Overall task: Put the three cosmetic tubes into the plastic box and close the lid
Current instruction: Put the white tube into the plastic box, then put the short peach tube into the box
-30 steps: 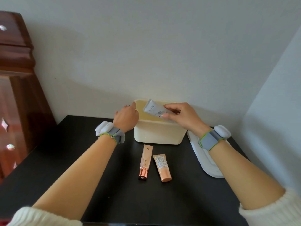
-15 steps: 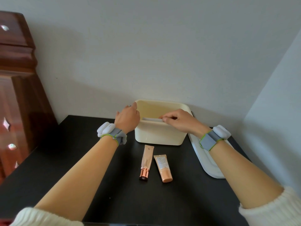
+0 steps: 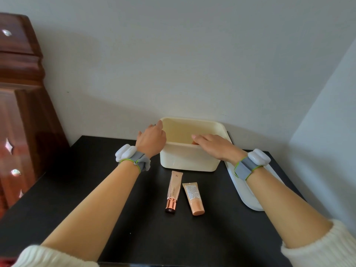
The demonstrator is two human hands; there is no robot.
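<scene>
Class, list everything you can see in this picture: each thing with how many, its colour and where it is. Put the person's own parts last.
Table: one, black, under everything.
Box: one, cream, open, at the back of the table by the wall.
Tubes: two on the table in front of the box; one pale beige with a shiny copper cap, one peach with a printed label, side by side.
Lid: one, white, flat on the table right of the box.
Cabinet: one, dark red-brown wood, left of the table.
Wall: pale grey, behind.
Wrist bands: two, grey with white pods, one per wrist.
Left hand: at the box's left rim.
Right hand: over the box's front rim, fingers inside.
</scene>
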